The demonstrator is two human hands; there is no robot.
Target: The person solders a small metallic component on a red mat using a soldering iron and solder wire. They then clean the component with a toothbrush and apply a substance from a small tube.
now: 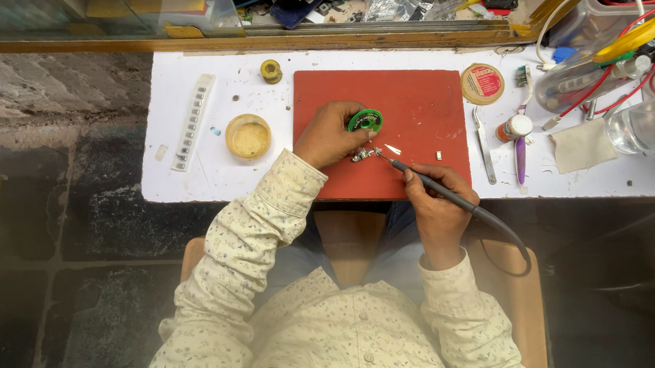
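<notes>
My left hand [328, 135] rests on a red mat [417, 107] and grips a small green spool [365, 121] between thumb and fingers. Just below that spool lies a small metal part [362, 155]. My right hand [436, 202] holds a dark soldering iron [443, 192] like a pen, its tip touching the metal part. The iron's cable loops back past my right wrist. Two tiny pale pieces [394, 148] lie on the mat beside the tip.
On the white tabletop [197, 179] stand a round tub of yellowish paste [248, 135], a small yellow spool [271, 71], a white component strip [192, 121], a round lidded tin [483, 83], tweezers [484, 146], a toothbrush [521, 133], a small bottle [515, 127] and a cloth [580, 144].
</notes>
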